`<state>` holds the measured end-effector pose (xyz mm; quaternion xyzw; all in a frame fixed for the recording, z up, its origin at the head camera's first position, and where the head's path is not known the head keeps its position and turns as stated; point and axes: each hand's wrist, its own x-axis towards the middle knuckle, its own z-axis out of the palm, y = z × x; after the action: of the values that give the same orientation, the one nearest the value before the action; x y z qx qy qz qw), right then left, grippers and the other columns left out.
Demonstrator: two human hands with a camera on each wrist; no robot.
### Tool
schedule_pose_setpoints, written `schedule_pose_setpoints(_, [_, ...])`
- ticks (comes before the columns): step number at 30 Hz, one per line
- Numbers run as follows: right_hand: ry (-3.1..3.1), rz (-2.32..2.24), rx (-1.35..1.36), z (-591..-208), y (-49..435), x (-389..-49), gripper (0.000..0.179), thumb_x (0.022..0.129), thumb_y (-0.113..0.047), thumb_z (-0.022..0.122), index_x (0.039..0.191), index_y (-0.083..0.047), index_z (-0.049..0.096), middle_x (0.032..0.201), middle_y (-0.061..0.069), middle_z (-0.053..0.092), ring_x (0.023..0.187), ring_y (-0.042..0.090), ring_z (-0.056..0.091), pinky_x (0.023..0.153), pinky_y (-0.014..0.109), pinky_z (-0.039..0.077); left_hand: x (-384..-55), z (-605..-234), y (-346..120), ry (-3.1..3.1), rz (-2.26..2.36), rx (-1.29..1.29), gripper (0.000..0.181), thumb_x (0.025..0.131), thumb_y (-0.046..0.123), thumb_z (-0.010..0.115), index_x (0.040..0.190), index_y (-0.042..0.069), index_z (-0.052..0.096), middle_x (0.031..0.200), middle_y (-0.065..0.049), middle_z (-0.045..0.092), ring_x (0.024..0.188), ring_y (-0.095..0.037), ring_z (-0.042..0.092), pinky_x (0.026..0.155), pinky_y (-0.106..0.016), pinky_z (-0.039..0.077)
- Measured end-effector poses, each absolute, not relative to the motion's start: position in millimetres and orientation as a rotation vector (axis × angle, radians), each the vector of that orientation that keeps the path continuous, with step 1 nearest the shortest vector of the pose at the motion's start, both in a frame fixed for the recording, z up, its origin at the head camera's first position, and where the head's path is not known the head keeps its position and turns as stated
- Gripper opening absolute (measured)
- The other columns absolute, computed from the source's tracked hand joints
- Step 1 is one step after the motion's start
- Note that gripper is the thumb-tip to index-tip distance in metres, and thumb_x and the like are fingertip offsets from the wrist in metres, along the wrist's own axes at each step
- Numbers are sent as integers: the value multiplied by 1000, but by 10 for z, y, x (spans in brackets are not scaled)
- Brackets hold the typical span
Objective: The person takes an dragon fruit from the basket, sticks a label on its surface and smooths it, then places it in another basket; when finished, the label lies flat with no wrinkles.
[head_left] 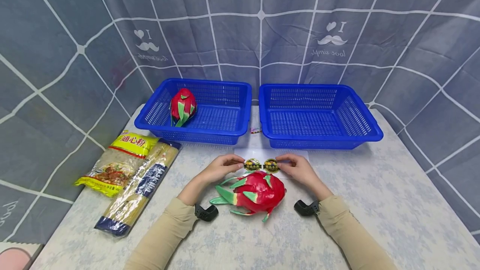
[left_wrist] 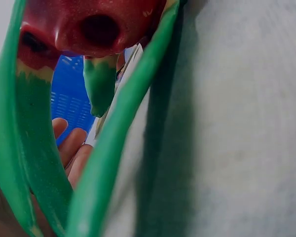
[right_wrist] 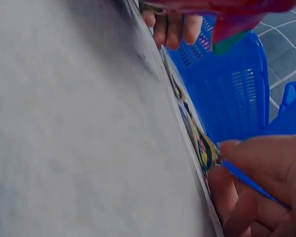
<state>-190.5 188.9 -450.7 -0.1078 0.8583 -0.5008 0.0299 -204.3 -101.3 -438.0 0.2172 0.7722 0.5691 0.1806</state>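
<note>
right hand point(head_left: 300, 170) pinches the right sticker point(head_left: 271, 166) beyond the front dragon fruit point(head_left: 260, 193)

thumb and forefinger of the right hand grasp the outer edge of the right sticker, a round label in black and gold. the left hand point(head_left: 219, 168) has its fingertips at the outer edge of the left sticker point(head_left: 253, 165); whether it grips or only touches that edge, i cannot tell. both stickers lie side by side over a white sheet point(head_left: 245, 153) on the worktop point(head_left: 262, 245).

the front dragon fruit, red with green leaf tips, lies on its side between the forearms, just nearer the person than the stickers, its longest leaves pointing left. a second dragon fruit point(head_left: 187, 105) sits in the left part of the left basket point(head_left: 198, 136). the right basket point(head_left: 318, 141), also blue, stands beside it.

at the left, a yellow bag point(head_left: 121, 157) and a long noodle pack point(head_left: 140, 191) lie touching. a grey curtain point(head_left: 240, 45) with white lines hangs behind the baskets.
</note>
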Motion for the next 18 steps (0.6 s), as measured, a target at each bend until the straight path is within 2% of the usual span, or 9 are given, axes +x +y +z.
schedule_pose_setpoints(4, [2724, -1533, -343, -4516, 1861, -1897, 24, 83, -10, 70, 106, -1, 68, 96, 13, 69, 72, 13, 63, 63, 25, 48, -2048, -4381, -1010, 2174, 1616, 601, 34, 94, 17, 58, 120, -5, 57, 117, -18, 61, 110, -28, 57, 94, -38, 44])
schedule_pose_setpoints(8, [2739, -1572, -305, -4513, 1842, -1896, 23, 82, -6, 70, 103, 0, 67, 90, 12, 68, 66, 13, 60, 55, 24, 47, -2043, -4366, -1000, 2226, 1591, 661, 32, 94, 15, 58, 118, -6, 58, 115, -18, 62, 108, -28, 58, 94, -38, 45])
schedule_pose_setpoints(13, [2692, -1608, -239, -4435, 1853, -1874, 19, 84, -11, 70, 101, -2, 68, 83, 8, 66, 65, 15, 56, 49, 26, 48, -1968, -4206, -940, 2437, 1481, 793, 30, 94, 18, 57, 116, -2, 61, 113, -15, 63, 101, -26, 60, 87, -36, 48])
schedule_pose_setpoints(18, [2687, -1644, -306, -4248, 1907, -1837, 20, 86, -18, 69, 100, -3, 69, 87, 8, 68, 77, 18, 59, 64, 28, 49, -1777, -3905, -843, 2556, 1386, 1010, 36, 90, 29, 63, 119, 7, 62, 117, -8, 62, 104, -21, 59, 82, -32, 51])
